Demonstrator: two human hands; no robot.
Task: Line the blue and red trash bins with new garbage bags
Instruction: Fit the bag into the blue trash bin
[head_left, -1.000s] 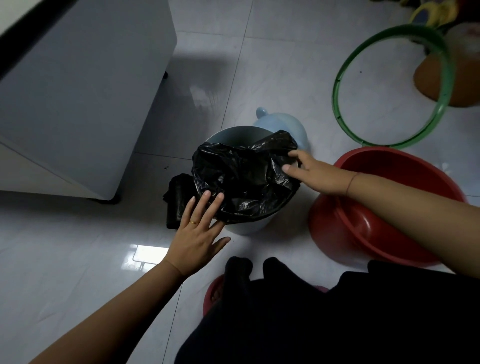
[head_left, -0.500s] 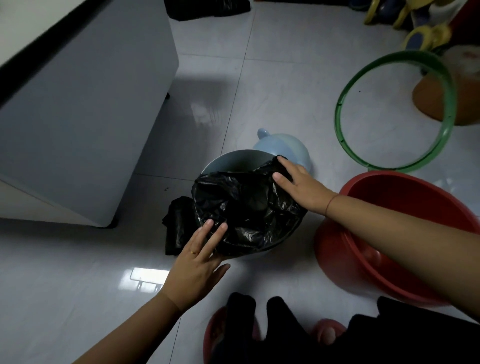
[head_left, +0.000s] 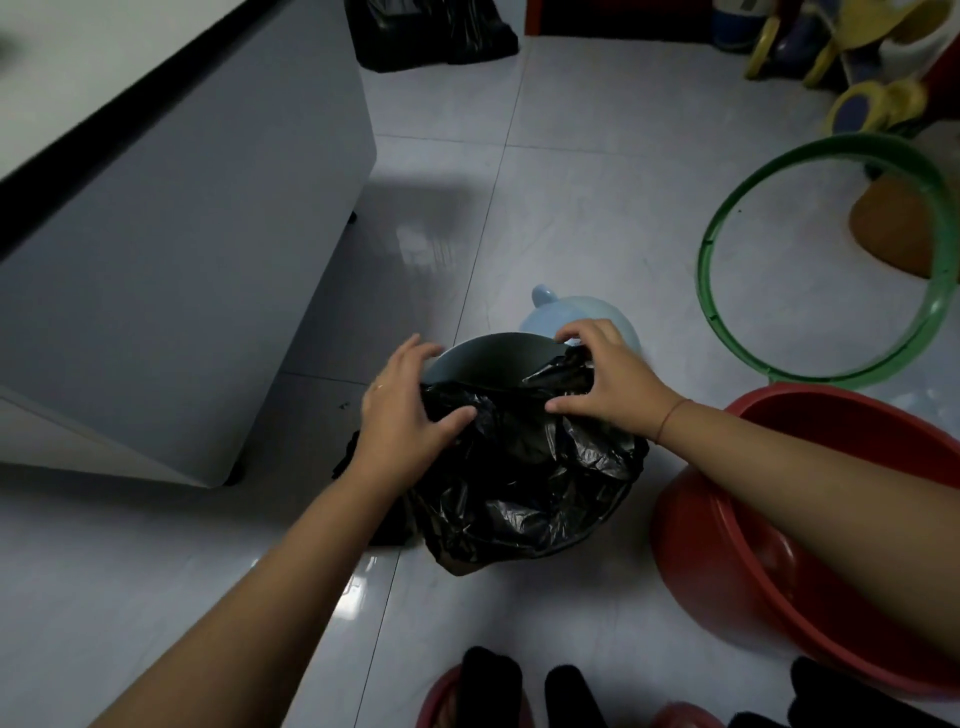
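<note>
Red bin (head_left: 727, 571) sits on the tiled floor (head_left: 571, 182) just right of the blue bin (head_left: 488, 358), whose near rim a black garbage bag (head_left: 519, 483) covers; left hand (head_left: 405, 415) and right hand (head_left: 608, 384) each clutch the bag's edge with curled fingers.

Looks like somebody's home, some spare corner of a room: shiny white tiled floor (head_left: 571, 156), a grey cabinet (head_left: 208, 260) on little feet, what looks like a kid's yellow plastic toy (head_left: 878, 104) in the far corner, and red slippers (head_left: 441, 701) at the bottom edge.
</note>
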